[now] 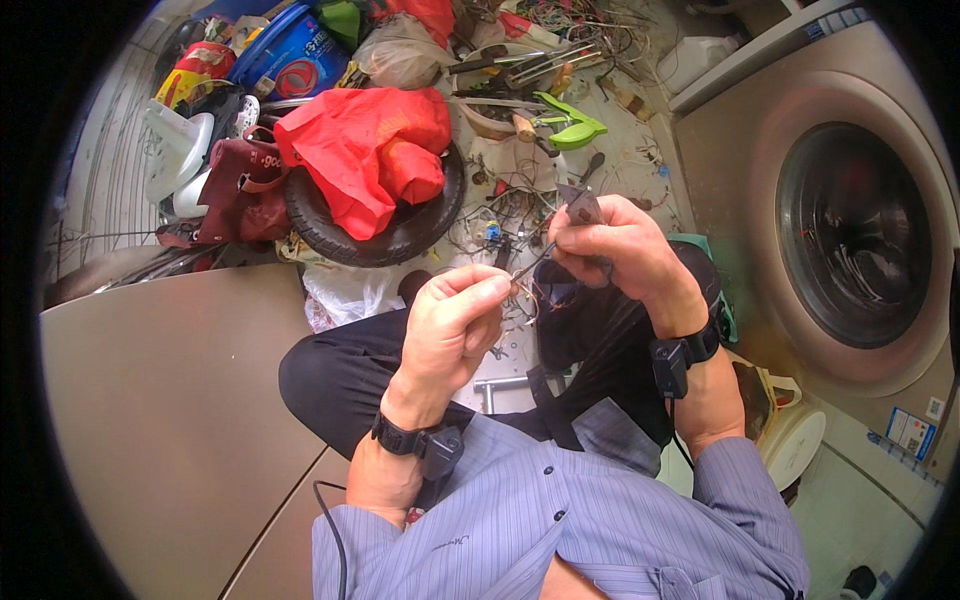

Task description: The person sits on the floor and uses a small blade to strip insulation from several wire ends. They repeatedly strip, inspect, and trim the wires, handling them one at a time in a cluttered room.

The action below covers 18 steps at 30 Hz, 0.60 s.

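Observation:
My left hand [455,325] is closed in a pinch on one end of a thin dark cable [533,262]. Loose light-coloured wire ends hang just beside its fingertips. The cable slants up to my right hand [630,250], which is closed around a flat grey blade-like piece [582,207]. Its pointed end sticks out above the thumb; the rest is hidden in the palm. Where the cable meets the piece is too small to make out. Below both hands, cut wire scraps [500,225] lie scattered on the floor.
Ahead lie a black tyre [440,215] with a red bag [370,150] on it, green-handled cutters [575,130], a blue bucket [290,55] and a heap of wires [590,20]. A washing machine [700,150] stands at right, a grey-beige panel [170,390] at left.

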Available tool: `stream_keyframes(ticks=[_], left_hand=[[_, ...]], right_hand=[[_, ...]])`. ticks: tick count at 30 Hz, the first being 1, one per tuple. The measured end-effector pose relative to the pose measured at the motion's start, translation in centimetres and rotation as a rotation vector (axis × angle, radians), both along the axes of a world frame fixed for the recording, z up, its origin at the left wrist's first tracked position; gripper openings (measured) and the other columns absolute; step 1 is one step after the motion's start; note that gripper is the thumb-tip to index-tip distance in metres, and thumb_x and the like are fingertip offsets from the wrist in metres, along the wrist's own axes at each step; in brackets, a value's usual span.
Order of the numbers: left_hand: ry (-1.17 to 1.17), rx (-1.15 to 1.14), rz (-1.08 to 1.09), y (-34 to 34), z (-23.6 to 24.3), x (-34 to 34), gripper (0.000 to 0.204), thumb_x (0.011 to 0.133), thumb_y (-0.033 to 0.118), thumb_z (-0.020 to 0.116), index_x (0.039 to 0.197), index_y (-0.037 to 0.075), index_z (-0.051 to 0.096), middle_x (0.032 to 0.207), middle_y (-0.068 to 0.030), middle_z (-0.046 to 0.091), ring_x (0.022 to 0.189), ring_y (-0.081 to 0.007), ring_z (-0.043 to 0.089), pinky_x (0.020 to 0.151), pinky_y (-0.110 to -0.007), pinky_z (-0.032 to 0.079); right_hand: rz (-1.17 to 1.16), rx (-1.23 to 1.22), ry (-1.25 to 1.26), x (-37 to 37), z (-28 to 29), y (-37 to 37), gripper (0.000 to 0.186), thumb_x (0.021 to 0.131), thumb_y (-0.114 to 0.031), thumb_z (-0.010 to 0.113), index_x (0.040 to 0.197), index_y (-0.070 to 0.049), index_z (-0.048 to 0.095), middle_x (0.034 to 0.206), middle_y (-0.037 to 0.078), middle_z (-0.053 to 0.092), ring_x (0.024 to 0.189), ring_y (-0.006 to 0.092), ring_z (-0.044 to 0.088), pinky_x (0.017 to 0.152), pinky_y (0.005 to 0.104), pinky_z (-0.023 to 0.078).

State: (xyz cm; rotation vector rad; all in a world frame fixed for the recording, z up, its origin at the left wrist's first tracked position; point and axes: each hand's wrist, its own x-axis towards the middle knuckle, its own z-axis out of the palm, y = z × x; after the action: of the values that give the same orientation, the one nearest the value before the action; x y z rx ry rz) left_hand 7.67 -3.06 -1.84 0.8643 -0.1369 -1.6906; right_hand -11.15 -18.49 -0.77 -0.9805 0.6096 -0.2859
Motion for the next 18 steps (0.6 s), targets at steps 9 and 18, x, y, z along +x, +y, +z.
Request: stream_keyframes(ticks=[9,18], left_hand=[[0.029,-0.008,-0.026,-0.15,-0.66,0.33,0.014,0.100,0.012,0.064,0.102,0.000,0.070,0.056,0.0034,0.052,0.044,-0.0035,0.039,0.043,-0.022,0.027],[0.011,-0.049,-0.099,-0.07,-0.61,-0.24,0.019,0.103,0.017,0.060,0.108,0.000,0.068,0.077,-0.0092,0.070,0.062,-0.0138,0.062,0.057,-0.024,0.047]], right_hand=[[-0.016,-0.039,0.004,0.08,-0.02,0.14,0.014,0.096,-0.014,0.068,0.096,0.000,0.070,0.071,0.003,0.060,0.055,0.0087,0.048,0.049,0.0242,0.033],[-0.272,-0.160,0.008,0.57,-0.88,-0.12,0.017,0.100,-0.019,0.066,0.097,-0.003,0.068,0.072,-0.002,0.057,0.060,0.0064,0.048,0.054,0.0224,0.035]])
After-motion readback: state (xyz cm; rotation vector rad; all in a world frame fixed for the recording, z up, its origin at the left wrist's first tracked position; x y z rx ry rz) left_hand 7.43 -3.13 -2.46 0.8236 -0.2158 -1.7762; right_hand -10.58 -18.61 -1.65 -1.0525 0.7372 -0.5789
